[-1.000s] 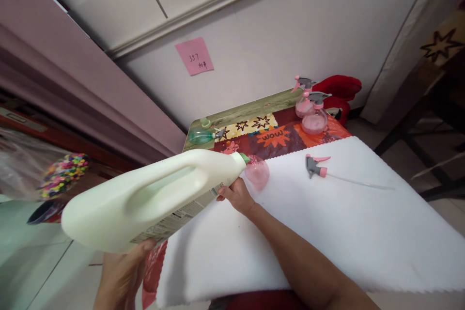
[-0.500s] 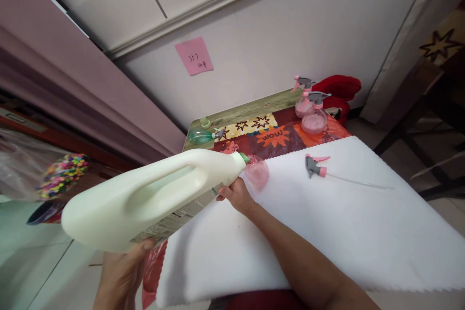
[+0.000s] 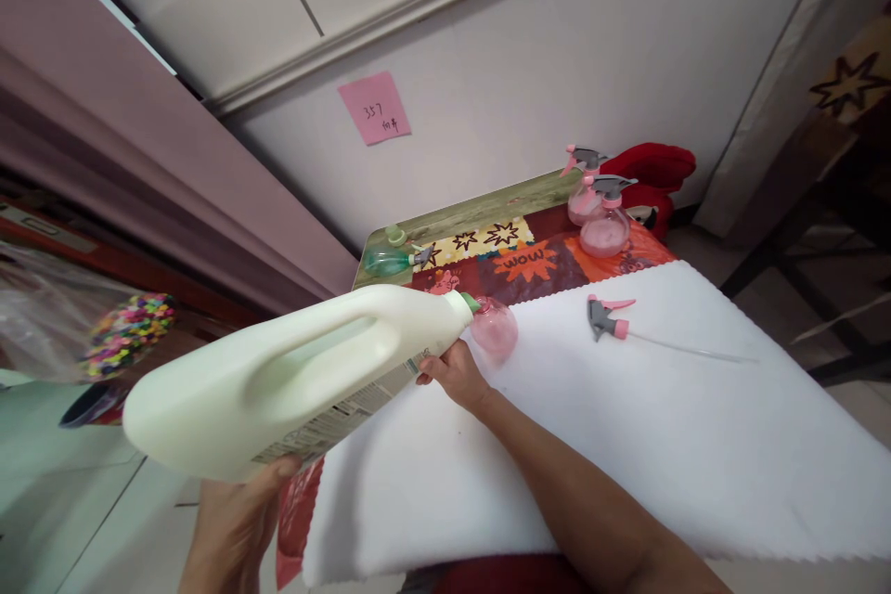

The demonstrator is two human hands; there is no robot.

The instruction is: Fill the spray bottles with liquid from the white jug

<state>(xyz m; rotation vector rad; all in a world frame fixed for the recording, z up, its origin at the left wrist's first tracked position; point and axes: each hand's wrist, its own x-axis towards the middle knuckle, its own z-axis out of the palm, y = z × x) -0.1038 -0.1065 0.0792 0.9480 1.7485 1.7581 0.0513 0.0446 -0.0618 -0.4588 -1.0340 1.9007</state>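
A big white jug [image 3: 292, 380] with a moulded handle is tilted on its side, its green spout over the mouth of a small pink round bottle [image 3: 496, 329] on the white cloth [image 3: 626, 445]. My left hand [image 3: 233, 529] cups the jug's base from below. My right hand [image 3: 456, 373] is curled under the jug's neck, right beside the pink bottle. A loose pink and grey spray head [image 3: 605, 317] with a long tube lies on the cloth to the right.
Two pink spray bottles [image 3: 604, 221] stand at the table's far right by a red soft toy [image 3: 654, 172]. A green spray bottle [image 3: 390, 260] lies at the far left edge. A pink note [image 3: 374, 107] hangs on the wall. Coloured beads [image 3: 125, 329] sit left.
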